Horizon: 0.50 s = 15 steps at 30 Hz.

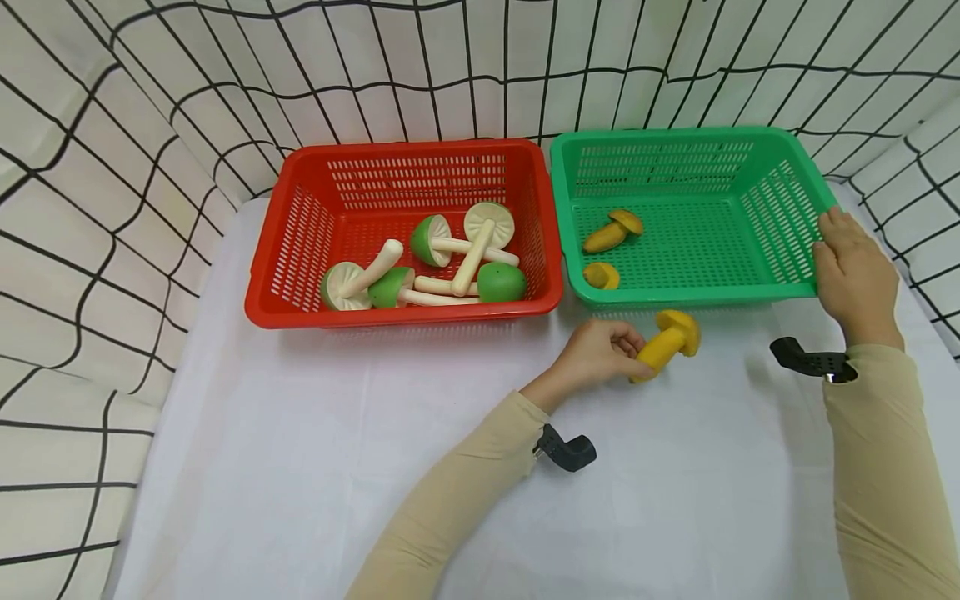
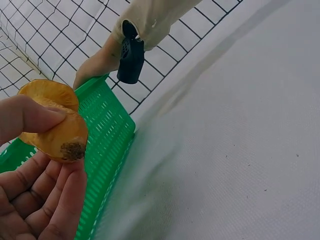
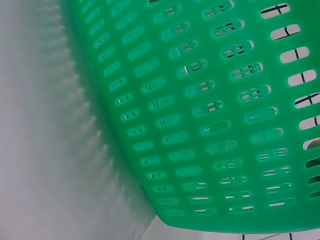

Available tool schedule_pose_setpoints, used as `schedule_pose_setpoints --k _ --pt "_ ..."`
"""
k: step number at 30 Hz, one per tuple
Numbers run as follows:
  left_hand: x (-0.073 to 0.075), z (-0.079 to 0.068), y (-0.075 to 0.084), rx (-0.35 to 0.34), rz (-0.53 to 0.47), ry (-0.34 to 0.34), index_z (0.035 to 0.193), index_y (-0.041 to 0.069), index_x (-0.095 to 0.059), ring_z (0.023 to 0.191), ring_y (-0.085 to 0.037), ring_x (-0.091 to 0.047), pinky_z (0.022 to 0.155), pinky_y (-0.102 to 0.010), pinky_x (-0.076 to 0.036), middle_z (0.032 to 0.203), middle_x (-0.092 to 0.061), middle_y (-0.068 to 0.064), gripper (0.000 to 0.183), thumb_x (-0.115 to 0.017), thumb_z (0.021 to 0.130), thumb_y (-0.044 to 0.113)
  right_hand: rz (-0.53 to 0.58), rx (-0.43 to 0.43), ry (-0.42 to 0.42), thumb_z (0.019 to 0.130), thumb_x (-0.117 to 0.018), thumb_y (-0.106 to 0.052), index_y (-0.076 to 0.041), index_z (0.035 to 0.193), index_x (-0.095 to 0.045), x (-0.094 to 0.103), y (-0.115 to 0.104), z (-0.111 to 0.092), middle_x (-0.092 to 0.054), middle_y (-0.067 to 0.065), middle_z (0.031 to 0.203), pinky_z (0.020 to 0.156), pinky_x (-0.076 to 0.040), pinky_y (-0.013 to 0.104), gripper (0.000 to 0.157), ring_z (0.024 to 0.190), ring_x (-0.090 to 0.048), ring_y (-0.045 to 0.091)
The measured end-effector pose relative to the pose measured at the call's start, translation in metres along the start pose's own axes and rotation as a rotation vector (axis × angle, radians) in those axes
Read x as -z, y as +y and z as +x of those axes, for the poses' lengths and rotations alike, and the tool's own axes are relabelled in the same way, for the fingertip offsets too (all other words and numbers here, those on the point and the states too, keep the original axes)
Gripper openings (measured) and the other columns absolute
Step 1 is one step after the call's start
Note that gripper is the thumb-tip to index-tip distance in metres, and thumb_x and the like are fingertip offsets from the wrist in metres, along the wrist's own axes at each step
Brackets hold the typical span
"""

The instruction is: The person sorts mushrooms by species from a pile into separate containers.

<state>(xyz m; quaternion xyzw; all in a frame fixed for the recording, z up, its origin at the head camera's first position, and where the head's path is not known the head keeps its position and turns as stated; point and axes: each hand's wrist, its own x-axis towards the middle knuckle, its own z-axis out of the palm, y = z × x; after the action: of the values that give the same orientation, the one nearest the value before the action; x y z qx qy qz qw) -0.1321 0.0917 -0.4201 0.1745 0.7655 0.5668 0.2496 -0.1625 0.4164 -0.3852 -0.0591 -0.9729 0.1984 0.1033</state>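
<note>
My left hand (image 1: pixel 597 352) pinches a yellow toy mushroom (image 1: pixel 664 346) by its stem, in front of the green basket (image 1: pixel 675 293). In the left wrist view the thumb lies across the mushroom (image 2: pixel 62 131), its dark stem end facing the camera. At the green basket's right side, my right hand (image 1: pixel 860 271) grips the rim. Inside that basket, toward its left, lie two more yellow mushrooms, one whole (image 1: pixel 611 232) and one partly hidden by the front wall (image 1: pixel 602 276). The right wrist view shows the basket's slotted wall (image 3: pixel 210 125) but not the right hand.
A red basket (image 1: pixel 405 318) stands left of the green one, their rims close together. Several green-capped toy mushrooms (image 1: pixel 501 283) with pale stems lie in it. White cloth (image 1: pixel 300 450) covers the table, and black wire mesh (image 1: pixel 480 81) rises behind and at both sides.
</note>
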Motion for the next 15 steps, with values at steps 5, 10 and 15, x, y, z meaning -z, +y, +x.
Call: schedule_pose_setpoints --k 5,10,15 --pt "0.002 -0.002 0.006 -0.001 -0.008 -0.012 0.084 0.007 -0.069 0.063 -0.006 -0.057 0.057 -0.016 -0.043 0.072 -0.062 0.004 0.018 -0.081 0.071 0.011 0.001 -0.005 -0.003 0.098 -0.020 -0.024 -0.001 0.147 -0.024 0.000 0.001 -0.001 -0.020 0.014 0.153 0.115 -0.011 0.044 0.053 0.142 -0.014 0.026" --pt "0.005 -0.004 0.011 0.004 -0.025 -0.006 0.084 0.006 -0.070 0.065 -0.006 -0.059 0.058 -0.017 -0.045 0.072 -0.063 0.005 0.019 -0.082 0.070 0.011 -0.001 -0.003 -0.001 0.098 -0.021 -0.023 -0.001 0.146 -0.025 0.000 0.001 0.000 -0.021 0.014 0.152 0.114 -0.012 0.044 0.053 0.142 -0.015 0.026" --pt "0.008 -0.007 0.017 -0.002 -0.052 -0.010 0.086 0.005 -0.069 0.067 -0.006 -0.059 0.060 -0.017 -0.045 0.073 -0.064 0.004 0.021 -0.082 0.070 0.011 -0.001 -0.004 0.003 0.099 -0.021 -0.024 -0.001 0.146 -0.024 -0.001 0.001 0.000 -0.021 0.014 0.152 0.115 -0.012 0.044 0.053 0.142 -0.015 0.026"
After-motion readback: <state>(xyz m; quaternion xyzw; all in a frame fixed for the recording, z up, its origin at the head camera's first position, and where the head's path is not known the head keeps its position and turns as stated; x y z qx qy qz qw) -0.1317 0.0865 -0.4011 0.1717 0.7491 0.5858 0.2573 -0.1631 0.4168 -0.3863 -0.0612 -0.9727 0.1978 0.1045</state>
